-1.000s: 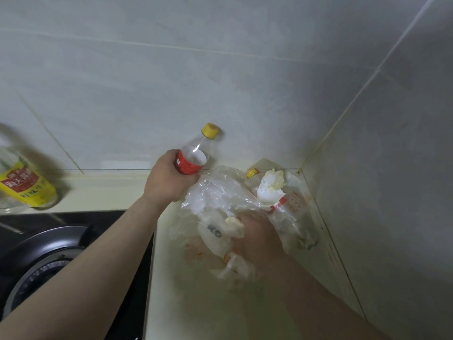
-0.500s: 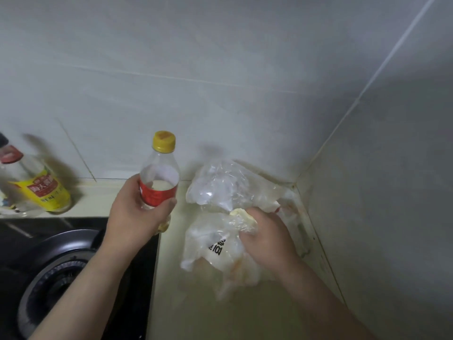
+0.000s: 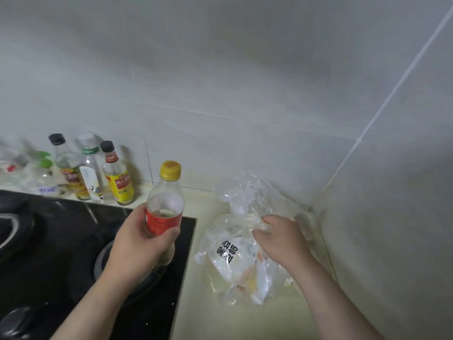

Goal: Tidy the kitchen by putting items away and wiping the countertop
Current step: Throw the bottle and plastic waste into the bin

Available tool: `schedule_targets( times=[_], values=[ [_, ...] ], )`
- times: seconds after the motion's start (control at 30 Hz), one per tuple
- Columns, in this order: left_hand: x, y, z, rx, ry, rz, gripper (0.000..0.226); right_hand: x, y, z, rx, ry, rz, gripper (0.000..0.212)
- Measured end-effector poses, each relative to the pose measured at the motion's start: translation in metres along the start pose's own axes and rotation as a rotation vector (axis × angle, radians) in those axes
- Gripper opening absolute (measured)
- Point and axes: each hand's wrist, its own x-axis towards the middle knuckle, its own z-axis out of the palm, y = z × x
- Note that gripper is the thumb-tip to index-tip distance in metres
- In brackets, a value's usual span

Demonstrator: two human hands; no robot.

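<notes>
Left hand (image 3: 139, 241) clamped on the yellow-capped bottle (image 3: 164, 204), now upright over the stove (image 3: 73, 253) edge, shifted toward 9 o'clock from the corner. Right hand (image 3: 282, 239) fingers still bunched around plastic bags (image 3: 235, 253) on the countertop (image 3: 245, 322). Sauce bottles (image 3: 98, 173) now visible at 10 o'clock.

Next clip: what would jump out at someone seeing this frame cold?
The left hand holds a yellow-capped bottle upright over the black stove. The right hand grips a crumpled clear plastic bag on the countertop near the corner. More bottles line the wall behind.
</notes>
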Motion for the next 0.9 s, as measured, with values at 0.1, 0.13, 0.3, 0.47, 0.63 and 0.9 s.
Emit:
schedule_targets(
  times=[0.1,0.13,0.3,0.47,0.63,0.9],
  values=[
    [-0.027,0.002,-0.018,0.027,0.033,-0.009,0.037,-0.021,-0.012,-0.007,-0.011,-0.02,-0.054,0.028],
    [-0.038,0.004,-0.023,0.041,0.039,-0.011,0.038,-0.027,-0.016,-0.009,-0.016,-0.033,-0.06,0.03],
    [-0.095,0.023,-0.043,0.041,0.032,0.031,0.029,-0.06,-0.036,-0.02,-0.011,-0.085,-0.173,0.045],
    [-0.15,0.034,-0.064,0.087,0.098,0.065,0.034,-0.094,-0.059,-0.021,0.015,-0.191,-0.247,0.042],
    [-0.201,0.032,-0.094,0.134,0.216,0.021,0.036,-0.132,-0.087,-0.01,0.128,-0.29,-0.392,0.046],
    [-0.277,0.024,-0.155,0.17,0.476,-0.062,0.035,-0.193,-0.141,0.013,0.135,-0.358,-0.623,0.037]
  ],
)
